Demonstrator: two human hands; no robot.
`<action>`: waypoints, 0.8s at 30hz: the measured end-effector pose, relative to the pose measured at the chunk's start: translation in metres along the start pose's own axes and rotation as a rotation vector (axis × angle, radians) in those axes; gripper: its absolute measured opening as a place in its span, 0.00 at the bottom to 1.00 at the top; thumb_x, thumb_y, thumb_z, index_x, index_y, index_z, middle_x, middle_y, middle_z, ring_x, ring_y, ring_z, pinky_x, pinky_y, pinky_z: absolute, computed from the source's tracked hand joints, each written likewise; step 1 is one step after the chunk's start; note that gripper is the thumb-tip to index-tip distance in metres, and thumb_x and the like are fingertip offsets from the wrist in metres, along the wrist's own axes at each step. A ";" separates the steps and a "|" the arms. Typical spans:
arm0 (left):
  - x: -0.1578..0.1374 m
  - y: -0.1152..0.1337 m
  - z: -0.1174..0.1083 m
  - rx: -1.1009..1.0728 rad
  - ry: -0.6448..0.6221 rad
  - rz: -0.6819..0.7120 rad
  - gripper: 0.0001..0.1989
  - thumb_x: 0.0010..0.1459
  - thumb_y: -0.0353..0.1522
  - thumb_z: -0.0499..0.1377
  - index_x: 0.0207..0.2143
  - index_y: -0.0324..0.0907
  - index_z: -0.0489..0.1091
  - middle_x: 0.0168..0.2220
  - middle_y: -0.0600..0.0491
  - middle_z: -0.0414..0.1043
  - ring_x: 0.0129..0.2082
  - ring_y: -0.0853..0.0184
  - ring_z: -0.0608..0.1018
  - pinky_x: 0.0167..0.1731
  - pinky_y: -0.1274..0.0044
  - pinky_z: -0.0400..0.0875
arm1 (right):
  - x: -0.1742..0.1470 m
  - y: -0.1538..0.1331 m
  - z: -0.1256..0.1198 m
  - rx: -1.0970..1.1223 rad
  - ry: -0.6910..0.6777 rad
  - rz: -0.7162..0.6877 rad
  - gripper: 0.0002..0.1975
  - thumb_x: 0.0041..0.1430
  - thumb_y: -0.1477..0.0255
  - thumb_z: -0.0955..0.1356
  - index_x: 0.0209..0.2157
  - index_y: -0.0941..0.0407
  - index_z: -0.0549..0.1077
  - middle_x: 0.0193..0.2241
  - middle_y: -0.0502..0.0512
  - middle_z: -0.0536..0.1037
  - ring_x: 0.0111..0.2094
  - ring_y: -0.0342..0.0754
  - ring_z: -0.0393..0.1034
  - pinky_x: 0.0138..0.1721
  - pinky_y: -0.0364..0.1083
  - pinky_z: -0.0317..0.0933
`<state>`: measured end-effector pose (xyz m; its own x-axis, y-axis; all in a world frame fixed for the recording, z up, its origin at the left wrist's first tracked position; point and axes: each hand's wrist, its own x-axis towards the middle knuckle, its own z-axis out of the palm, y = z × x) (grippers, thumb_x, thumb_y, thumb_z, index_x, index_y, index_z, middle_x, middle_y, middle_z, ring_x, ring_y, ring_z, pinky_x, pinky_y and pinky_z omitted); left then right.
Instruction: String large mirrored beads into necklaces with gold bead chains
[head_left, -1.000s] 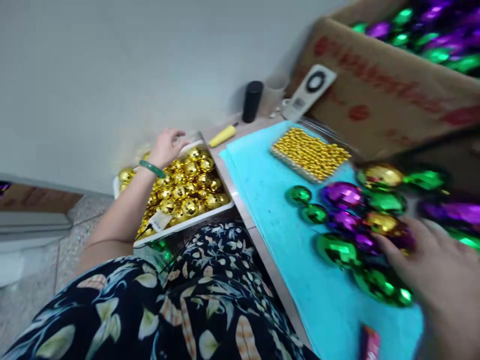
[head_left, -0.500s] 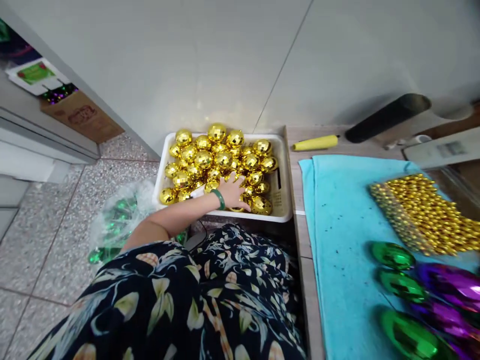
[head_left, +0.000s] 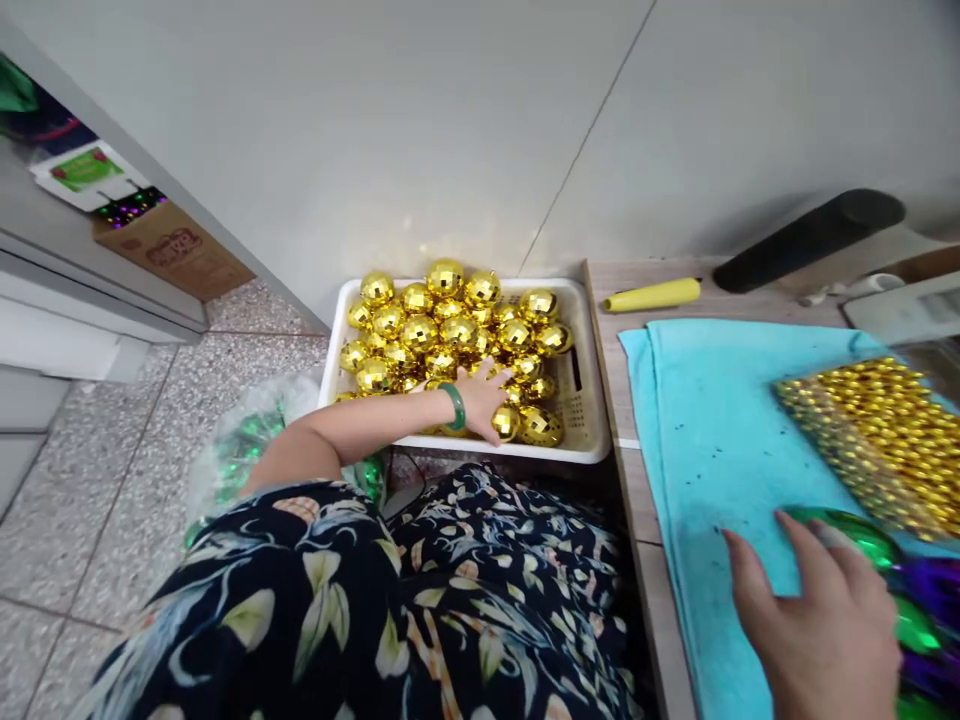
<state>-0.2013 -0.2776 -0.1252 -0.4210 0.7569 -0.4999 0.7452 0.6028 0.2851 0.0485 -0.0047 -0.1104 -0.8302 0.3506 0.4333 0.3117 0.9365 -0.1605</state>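
Gold mirrored ball ornaments [head_left: 420, 332] are heaped in a white plastic basket [head_left: 591, 310] against the wall. My left hand [head_left: 484, 398], with a green bangle at its wrist, lies over the front of the heap with fingers spread. A gold ball [head_left: 505, 424] sits by its thumb; whether the palm presses on others is hidden. At the lower right, my right hand [head_left: 832, 620] hovers over a turquoise cloth [head_left: 690, 400] with thumb and fingers apart. Close by it are shiny green ornaments [head_left: 855, 532] and purple ones [head_left: 934, 585], partly covered by the hand.
A clear bag of gold beads [head_left: 885, 420] lies on the cloth. Behind are a yellow tapered tool [head_left: 652, 294] and a black tube [head_left: 810, 240]. On the floor at left is a plastic bag of green ornaments [head_left: 251, 440]; farther back stands a cardboard box [head_left: 176, 250].
My right hand has come into view at the lower right, over the green ornaments. My left hand stays spread on the gold balls. The whole view has shifted slightly.
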 end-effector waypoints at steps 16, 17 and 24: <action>0.107 0.190 -0.042 -0.475 0.502 0.661 0.33 0.47 0.37 0.63 0.53 0.39 0.53 0.51 0.42 0.63 0.52 0.59 0.68 0.54 0.67 0.65 | -0.135 -0.014 -0.080 -0.095 0.215 0.627 0.12 0.61 0.67 0.62 0.43 0.56 0.73 0.39 0.61 0.74 0.41 0.53 0.70 0.44 0.53 0.66; 0.122 0.204 -0.041 -0.470 0.529 0.643 0.33 0.47 0.38 0.64 0.52 0.39 0.54 0.50 0.42 0.64 0.52 0.58 0.69 0.53 0.66 0.65 | -0.148 -0.016 -0.084 -0.107 0.220 0.699 0.12 0.61 0.67 0.62 0.42 0.56 0.73 0.38 0.61 0.75 0.40 0.52 0.71 0.43 0.52 0.67; 0.183 0.242 -0.026 -0.440 0.639 0.641 0.41 0.45 0.46 0.65 0.56 0.39 0.53 0.54 0.41 0.60 0.55 0.48 0.65 0.51 0.52 0.62 | -0.216 -0.022 -0.107 -0.181 0.307 1.109 0.12 0.60 0.71 0.60 0.37 0.59 0.73 0.34 0.61 0.75 0.36 0.52 0.70 0.40 0.52 0.66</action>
<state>-0.1118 0.0134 -0.1261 -0.3017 0.8871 0.3494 0.7257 -0.0240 0.6876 0.2700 -0.1012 -0.1056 0.0784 0.9389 0.3352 0.8786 0.0939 -0.4683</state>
